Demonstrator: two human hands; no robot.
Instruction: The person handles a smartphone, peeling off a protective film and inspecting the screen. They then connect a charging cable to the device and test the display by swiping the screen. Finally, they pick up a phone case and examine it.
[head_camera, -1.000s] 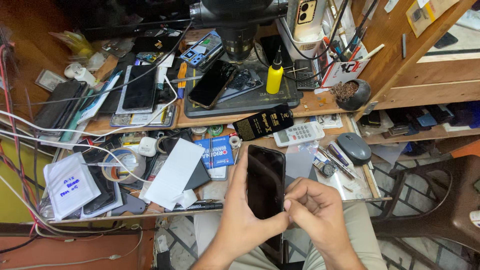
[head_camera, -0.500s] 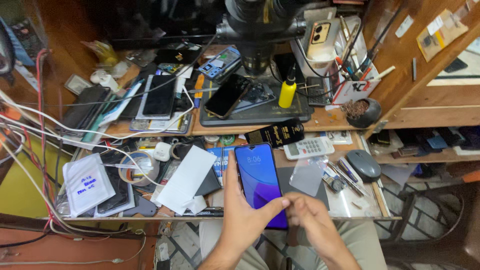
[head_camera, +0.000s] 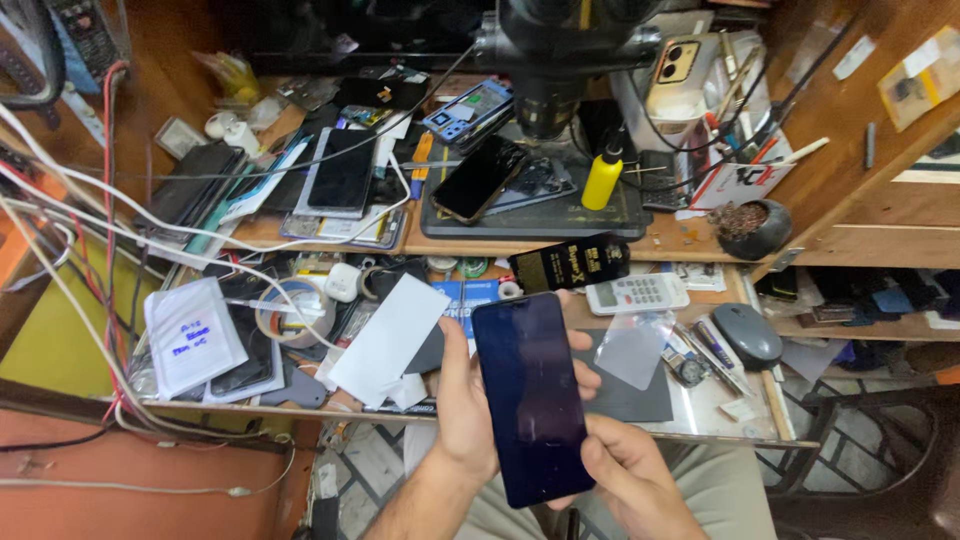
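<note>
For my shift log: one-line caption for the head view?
Both hands, left and right, hold a dark phone over a cluttered workbench.

A yellow bottle is stood on a dark work mat, beside a black phone laid there at a slant. Nearer, a grey mouse, a white calculator and a tape roll are scattered over the cluttered wooden desk.

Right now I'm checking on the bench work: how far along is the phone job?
Done: nothing visibly finished. In hand: the left hand holds a dark, glossy, rectangular smartphone upright over the lap, screen dark, while the right hand supports its lower edge. Left: a clear plastic film sheet lies unapplied on the grey mat.
</note>
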